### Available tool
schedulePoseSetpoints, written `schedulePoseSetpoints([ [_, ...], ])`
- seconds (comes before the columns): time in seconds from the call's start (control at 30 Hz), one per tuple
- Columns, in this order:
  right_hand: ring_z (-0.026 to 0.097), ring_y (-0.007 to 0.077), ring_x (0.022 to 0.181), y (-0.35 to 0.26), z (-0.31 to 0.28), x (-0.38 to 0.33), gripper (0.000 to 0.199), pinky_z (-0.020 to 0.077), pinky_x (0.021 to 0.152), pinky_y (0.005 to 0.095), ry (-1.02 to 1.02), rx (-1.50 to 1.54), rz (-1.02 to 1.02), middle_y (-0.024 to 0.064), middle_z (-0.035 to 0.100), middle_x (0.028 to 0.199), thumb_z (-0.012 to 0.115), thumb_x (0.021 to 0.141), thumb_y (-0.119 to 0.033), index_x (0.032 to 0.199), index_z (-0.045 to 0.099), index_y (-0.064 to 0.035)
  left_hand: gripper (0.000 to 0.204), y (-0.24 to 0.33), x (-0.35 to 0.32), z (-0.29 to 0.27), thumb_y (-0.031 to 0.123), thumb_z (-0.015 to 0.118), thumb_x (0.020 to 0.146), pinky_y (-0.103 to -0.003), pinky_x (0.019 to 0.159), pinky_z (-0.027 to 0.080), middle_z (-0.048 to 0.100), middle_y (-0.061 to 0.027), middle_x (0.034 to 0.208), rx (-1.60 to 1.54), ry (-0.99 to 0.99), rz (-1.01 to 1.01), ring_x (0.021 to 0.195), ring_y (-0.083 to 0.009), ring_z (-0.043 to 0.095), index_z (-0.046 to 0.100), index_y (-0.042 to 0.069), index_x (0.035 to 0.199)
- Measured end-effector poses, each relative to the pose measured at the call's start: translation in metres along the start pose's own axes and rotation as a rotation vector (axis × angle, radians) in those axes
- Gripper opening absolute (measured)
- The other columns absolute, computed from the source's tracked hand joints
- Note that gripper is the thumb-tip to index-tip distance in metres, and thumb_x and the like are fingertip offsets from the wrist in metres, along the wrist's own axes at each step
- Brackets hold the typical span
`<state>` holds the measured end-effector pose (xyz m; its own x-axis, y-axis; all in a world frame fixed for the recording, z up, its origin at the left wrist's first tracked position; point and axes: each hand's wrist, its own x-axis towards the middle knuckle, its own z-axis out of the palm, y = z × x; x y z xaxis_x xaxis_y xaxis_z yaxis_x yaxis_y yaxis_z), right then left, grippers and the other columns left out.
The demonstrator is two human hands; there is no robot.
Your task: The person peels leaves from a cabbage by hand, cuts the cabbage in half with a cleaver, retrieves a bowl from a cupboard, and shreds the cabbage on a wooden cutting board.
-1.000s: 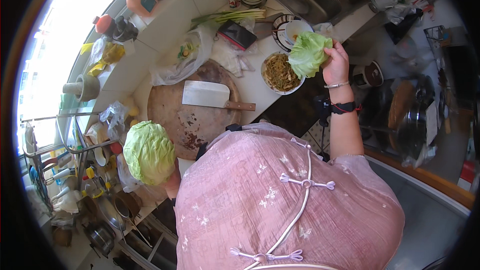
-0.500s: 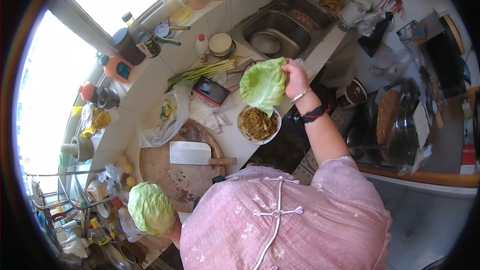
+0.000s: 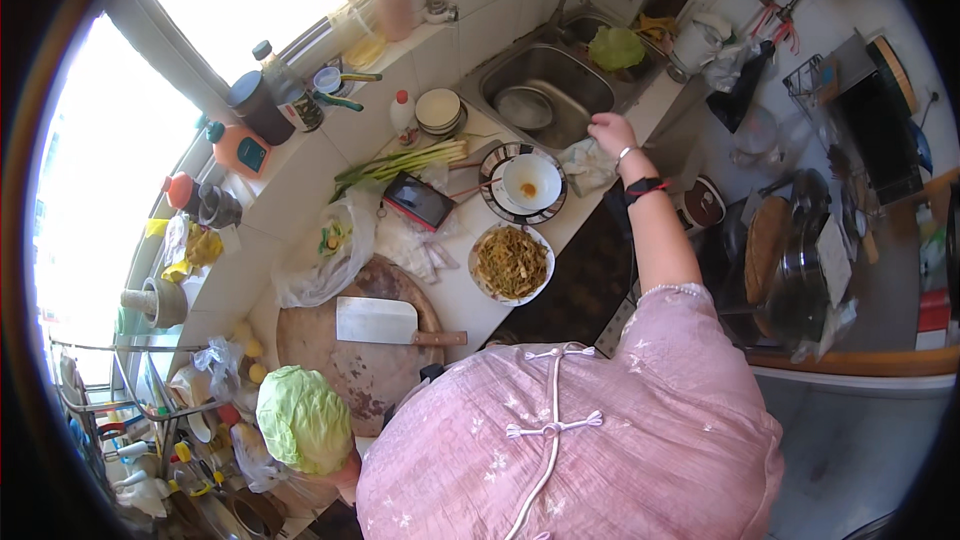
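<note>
A pale green cabbage head (image 3: 303,418) rests in my left hand (image 3: 348,475) at the lower left, beside the round wooden chopping board (image 3: 330,380). The cabbage hides most of those fingers, which are closed round it from below. My right hand (image 3: 611,134) is stretched out over the near edge of the sink, just above a pale cloth (image 3: 585,166). It holds nothing, and its fingers look loosely parted. A loose cabbage leaf (image 3: 616,48) lies in the right basin of the sink (image 3: 553,70). A cleaver (image 3: 376,320) with a wooden handle lies flat on the board.
A bowl of shredded brown-green food (image 3: 511,264) stands near the counter edge. Behind it, a white bowl (image 3: 531,183) sits on a patterned plate (image 3: 490,202). Green onions (image 3: 400,164), a phone (image 3: 419,201) and a plastic bag (image 3: 350,275) lie farther left. Bottles line the windowsill.
My right hand has let go of the cabbage leaf, which has gone into the sink's right basin. The bowl on the patterned plate has come into view. My left hand still holds the cabbage.
</note>
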<state>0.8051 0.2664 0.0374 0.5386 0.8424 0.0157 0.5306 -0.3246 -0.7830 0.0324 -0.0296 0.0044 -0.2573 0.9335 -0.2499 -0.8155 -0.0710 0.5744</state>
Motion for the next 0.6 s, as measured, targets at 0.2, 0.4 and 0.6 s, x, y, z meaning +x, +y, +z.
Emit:
schedulePoseSetpoints([
  [0.2,0.067,0.0129,0.094,-0.14,0.119,-0.176,0.029,0.0542,0.086,0.0292,-0.642,0.489,-0.152,0.0067,0.072,0.102,0.072,0.088,-0.011,0.113,0.07,0.0028,0.087,0.014,-0.007,0.033,0.062,0.057,0.084,-0.062,0.118,0.029,0.03,-0.0143,0.163,-0.074,-0.148,0.031,0.149,-0.0407,0.028,0.036,0.018,0.156],
  [0.4,0.051,0.0255,0.133,-0.304,0.143,-0.333,0.107,0.0465,0.098,0.0462,-1.397,0.53,-0.026,0.0147,0.043,0.152,0.065,0.085,-0.071,0.162,0.011,-0.0185,0.075,0.012,0.029,0.16,0.039,0.054,0.084,-0.053,0.115,0.037,0.048,-0.0164,0.15,-0.038,-0.132,0.036,0.137,-0.0334,0.047,0.043,0.004,0.149],
  [0.6,0.045,0.0292,0.137,-0.338,0.202,-0.406,0.094,0.0464,0.102,0.057,-1.47,1.085,0.055,0.0117,0.042,0.152,0.072,0.088,-0.054,0.158,0.022,-0.0156,0.091,0.035,-0.005,0.196,0.039,0.07,0.082,-0.043,0.116,0.032,0.042,-0.0169,0.149,0.42,-0.192,0.402,0.139,-0.0317,0.042,0.025,0.004,0.153],
])
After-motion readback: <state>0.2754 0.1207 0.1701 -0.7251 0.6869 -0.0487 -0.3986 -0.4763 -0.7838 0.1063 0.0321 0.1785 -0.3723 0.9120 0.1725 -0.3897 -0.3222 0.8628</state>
